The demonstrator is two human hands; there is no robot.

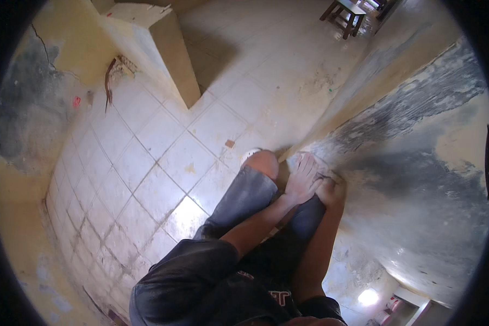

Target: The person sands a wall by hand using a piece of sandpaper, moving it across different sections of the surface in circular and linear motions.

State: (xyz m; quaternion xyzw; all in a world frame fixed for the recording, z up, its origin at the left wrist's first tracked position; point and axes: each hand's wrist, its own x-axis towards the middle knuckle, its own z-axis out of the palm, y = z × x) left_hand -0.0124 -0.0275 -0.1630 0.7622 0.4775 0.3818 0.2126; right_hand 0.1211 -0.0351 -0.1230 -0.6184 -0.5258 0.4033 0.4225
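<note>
My left hand (pixel 303 177) lies with its fingers extended over a pale, whitish sheet or pad (pixel 318 162) at the lower part of the wall. Close beside it on the right, my right hand (pixel 330 189) is bent at the same pale piece, its fingertips partly hidden. The piece rests against the wall (pixel 407 187), which has patches of grey, white and yellowish coating and a rough, scraped band. What the piece is made of cannot be told.
My bent knee (pixel 265 163) is left of the hands. A small brown chip (pixel 229 143) lies on the tiled floor (pixel 175 163). A masonry ledge (pixel 167 53) juts out at upper left. At the top right stands a wooden stool (pixel 346 14).
</note>
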